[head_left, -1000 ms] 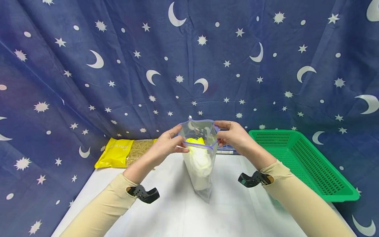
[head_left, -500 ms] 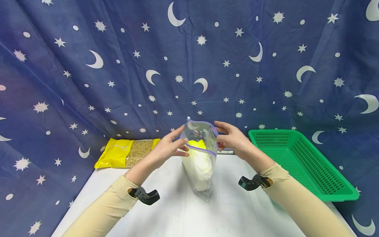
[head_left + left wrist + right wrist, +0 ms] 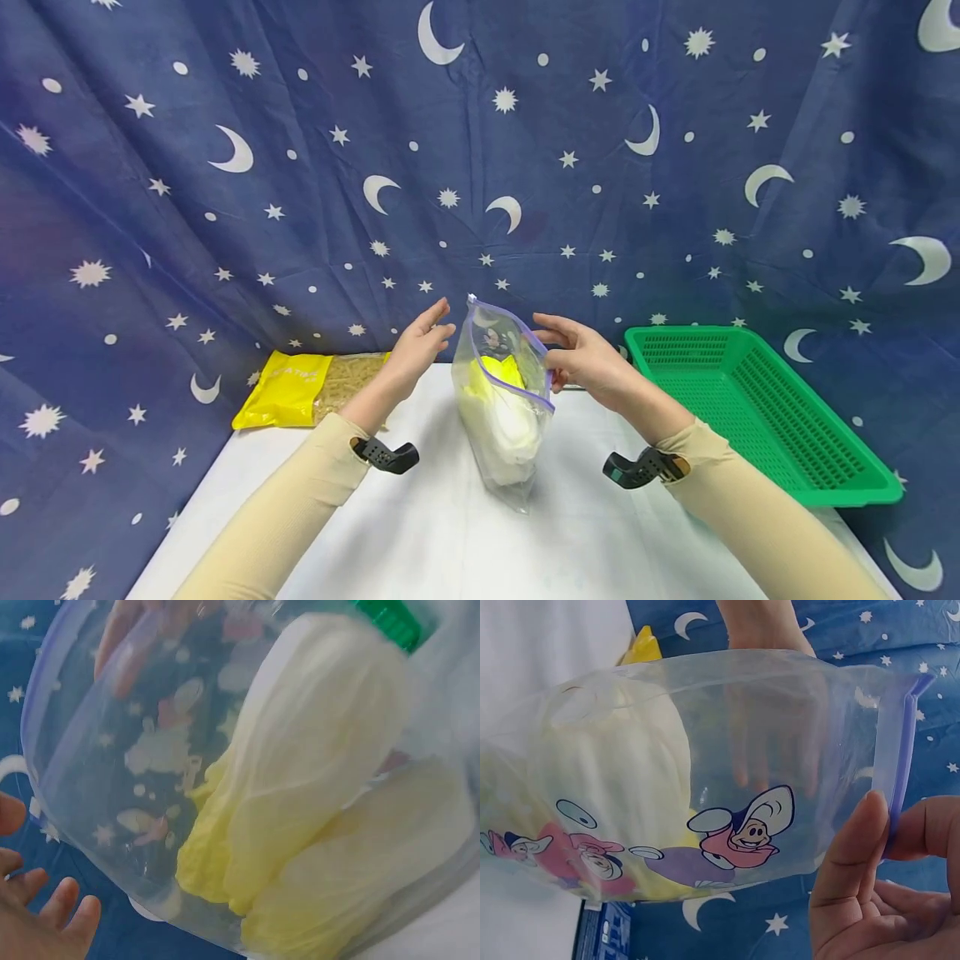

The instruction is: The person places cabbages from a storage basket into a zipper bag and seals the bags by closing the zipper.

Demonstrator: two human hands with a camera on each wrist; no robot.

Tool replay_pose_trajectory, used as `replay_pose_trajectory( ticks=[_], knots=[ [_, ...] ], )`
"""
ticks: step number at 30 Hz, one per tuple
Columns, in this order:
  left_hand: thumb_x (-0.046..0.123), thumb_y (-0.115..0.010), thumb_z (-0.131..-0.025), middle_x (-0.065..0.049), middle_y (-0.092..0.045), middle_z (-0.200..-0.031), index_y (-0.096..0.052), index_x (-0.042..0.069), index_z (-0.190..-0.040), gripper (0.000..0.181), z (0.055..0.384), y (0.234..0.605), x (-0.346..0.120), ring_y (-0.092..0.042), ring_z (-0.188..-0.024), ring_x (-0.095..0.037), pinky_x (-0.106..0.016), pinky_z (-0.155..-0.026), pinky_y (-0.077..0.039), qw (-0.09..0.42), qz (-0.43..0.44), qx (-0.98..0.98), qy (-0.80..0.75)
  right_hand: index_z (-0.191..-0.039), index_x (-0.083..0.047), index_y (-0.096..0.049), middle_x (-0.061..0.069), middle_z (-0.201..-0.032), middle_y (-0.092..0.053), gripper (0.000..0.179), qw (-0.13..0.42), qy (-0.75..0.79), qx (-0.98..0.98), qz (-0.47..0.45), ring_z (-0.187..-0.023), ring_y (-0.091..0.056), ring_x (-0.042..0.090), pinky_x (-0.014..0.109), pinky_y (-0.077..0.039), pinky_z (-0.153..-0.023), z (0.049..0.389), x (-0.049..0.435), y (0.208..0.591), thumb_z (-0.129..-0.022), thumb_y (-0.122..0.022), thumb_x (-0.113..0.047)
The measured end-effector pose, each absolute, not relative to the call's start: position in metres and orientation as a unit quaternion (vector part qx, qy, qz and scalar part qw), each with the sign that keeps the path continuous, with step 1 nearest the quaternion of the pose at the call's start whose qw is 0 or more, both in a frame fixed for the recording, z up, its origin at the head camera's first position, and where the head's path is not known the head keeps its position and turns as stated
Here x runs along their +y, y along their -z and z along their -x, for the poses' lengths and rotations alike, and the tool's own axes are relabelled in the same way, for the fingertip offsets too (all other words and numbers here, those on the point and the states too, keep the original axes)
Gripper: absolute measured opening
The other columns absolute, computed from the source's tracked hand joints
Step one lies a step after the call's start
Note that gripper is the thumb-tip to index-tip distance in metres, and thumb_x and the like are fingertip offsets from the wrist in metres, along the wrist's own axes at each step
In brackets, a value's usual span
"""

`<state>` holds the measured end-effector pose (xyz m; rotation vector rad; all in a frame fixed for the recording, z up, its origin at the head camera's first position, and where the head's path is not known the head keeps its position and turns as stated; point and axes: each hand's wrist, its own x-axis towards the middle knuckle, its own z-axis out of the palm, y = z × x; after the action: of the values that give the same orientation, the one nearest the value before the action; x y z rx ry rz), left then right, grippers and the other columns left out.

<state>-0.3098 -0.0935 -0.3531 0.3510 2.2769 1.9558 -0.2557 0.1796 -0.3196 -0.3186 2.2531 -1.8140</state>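
Note:
A clear zip bag (image 3: 480, 454) with a purple zip edge stands on the white table, its mouth open and leaning a little left. Inside are pale cabbage leaves (image 3: 322, 735) with yellow frilly ends. My right hand (image 3: 588, 358) pinches the bag's right rim between thumb and index finger, as the right wrist view shows. Just left of the bag, my left hand (image 3: 416, 350) holds nothing; its fingers are spread and apart from the rim. A white slider (image 3: 472, 300) sits at the zip's far corner. Cartoon figures (image 3: 750, 836) are printed on the bag.
A yellow pasta packet (image 3: 288, 387) lies at the back left. To the right stands a green plastic basket (image 3: 825, 417). Behind the bag, a blue box (image 3: 611, 930) shows in the right wrist view. A starry blue curtain (image 3: 480, 150) hangs along the back.
My left hand has let go of the bag's left rim and moved left. The bag's mouth has tilted and turned, its far corner shifting left. My right hand has stayed at the right rim.

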Motion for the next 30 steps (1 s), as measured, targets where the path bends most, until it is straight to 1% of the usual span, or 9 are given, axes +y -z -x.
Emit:
replay_pose_trajectory(
  ticks=[4, 7, 11, 14, 16, 19, 22, 27, 30],
  knots=[
    [0.021, -0.043, -0.110, -0.005, -0.021, -0.169, -0.013, 0.013, -0.166, 0.064, 0.323, 0.351, -0.086, -0.023, -0.153, -0.025, -0.045, -0.122, -0.026, 0.085, -0.135, 0.729, -0.665, -0.161, -0.013, -0.031, 0.014, -0.153, -0.046, 0.077, 0.127, 0.614, 0.769, 0.123, -0.085, -0.062, 0.032, 0.031, -0.058, -0.066, 0.253, 0.179, 0.322, -0.090, -0.057, 0.003],
    [0.020, -0.042, -0.110, -0.009, -0.024, -0.168, -0.016, 0.009, -0.165, 0.061, 0.327, 0.349, -0.080, -0.022, -0.154, -0.023, -0.045, -0.123, -0.026, 0.086, -0.150, 0.725, -0.667, -0.161, -0.013, -0.031, 0.014, -0.154, -0.046, 0.076, 0.132, 0.611, 0.769, 0.135, -0.087, -0.061, 0.034, 0.032, -0.057, -0.065, 0.252, 0.180, 0.323, -0.091, -0.056, 0.003],
    [0.022, -0.047, -0.110, -0.010, -0.037, -0.162, -0.034, 0.009, -0.160, 0.053, 0.329, 0.350, -0.074, -0.034, -0.148, -0.021, -0.045, -0.120, -0.031, 0.059, -0.146, 0.735, -0.659, -0.161, -0.014, -0.033, 0.013, -0.155, -0.045, 0.075, 0.128, 0.606, 0.771, 0.146, -0.092, -0.061, 0.038, 0.033, -0.058, -0.065, 0.249, 0.181, 0.326, -0.091, -0.055, 0.003],
    [0.023, -0.052, -0.108, -0.010, -0.051, -0.150, -0.049, 0.008, -0.151, 0.045, 0.329, 0.352, -0.073, -0.047, -0.138, -0.023, -0.045, -0.117, -0.036, 0.035, -0.132, 0.737, -0.661, -0.161, -0.015, -0.034, 0.011, -0.155, -0.046, 0.075, 0.119, 0.607, 0.772, 0.147, -0.092, -0.062, 0.039, 0.034, -0.059, -0.067, 0.244, 0.184, 0.328, -0.091, -0.057, 0.001],
    [0.023, -0.055, -0.107, -0.011, -0.058, -0.140, -0.055, 0.005, -0.143, 0.040, 0.328, 0.353, -0.072, -0.052, -0.131, -0.025, -0.046, -0.115, -0.038, 0.026, -0.124, 0.737, -0.664, -0.160, -0.016, -0.035, 0.010, -0.154, -0.047, 0.075, 0.114, 0.610, 0.771, 0.146, -0.092, -0.063, 0.038, 0.035, -0.060, -0.068, 0.241, 0.186, 0.329, -0.091, -0.058, 0.000],
    [0.023, -0.057, -0.106, -0.013, -0.061, -0.130, -0.058, 0.003, -0.133, 0.034, 0.325, 0.354, -0.073, -0.054, -0.127, -0.026, -0.045, -0.114, -0.040, 0.019, -0.117, 0.738, -0.665, -0.160, -0.017, -0.036, 0.010, -0.153, -0.048, 0.073, 0.105, 0.614, 0.767, 0.151, -0.097, -0.063, 0.038, 0.037, -0.060, -0.068, 0.233, 0.189, 0.331, -0.092, -0.061, -0.002],
    [0.022, -0.057, -0.106, -0.014, -0.061, -0.128, -0.058, 0.001, -0.129, 0.031, 0.323, 0.354, -0.073, -0.053, -0.128, -0.027, -0.045, -0.114, -0.041, 0.016, -0.115, 0.739, -0.663, -0.159, -0.014, -0.037, 0.012, -0.151, -0.050, 0.068, 0.090, 0.612, 0.769, 0.161, -0.107, -0.063, 0.035, 0.038, -0.061, -0.072, 0.225, 0.193, 0.334, -0.097, -0.065, -0.011],
    [0.021, -0.058, -0.106, -0.015, -0.061, -0.129, -0.058, 0.001, -0.127, 0.030, 0.321, 0.356, -0.074, -0.053, -0.129, -0.028, -0.045, -0.113, -0.041, 0.012, -0.107, 0.743, -0.661, -0.157, -0.010, -0.040, 0.013, -0.148, -0.053, 0.064, 0.037, 0.567, 0.797, 0.206, -0.120, -0.060, 0.031, 0.040, -0.059, -0.088, 0.204, 0.198, 0.345, -0.102, -0.063, -0.032],
    [0.023, -0.058, -0.106, -0.015, -0.060, -0.130, -0.058, 0.001, -0.128, 0.031, 0.321, 0.357, -0.075, -0.052, -0.130, -0.028, -0.045, -0.113, -0.042, 0.011, -0.103, 0.747, -0.657, -0.158, -0.013, -0.040, 0.009, -0.148, -0.052, 0.069, 0.006, 0.520, 0.823, 0.229, -0.124, -0.057, 0.031, 0.044, -0.055, -0.095, 0.186, 0.200, 0.354, -0.098, -0.068, -0.035]
  ],
)
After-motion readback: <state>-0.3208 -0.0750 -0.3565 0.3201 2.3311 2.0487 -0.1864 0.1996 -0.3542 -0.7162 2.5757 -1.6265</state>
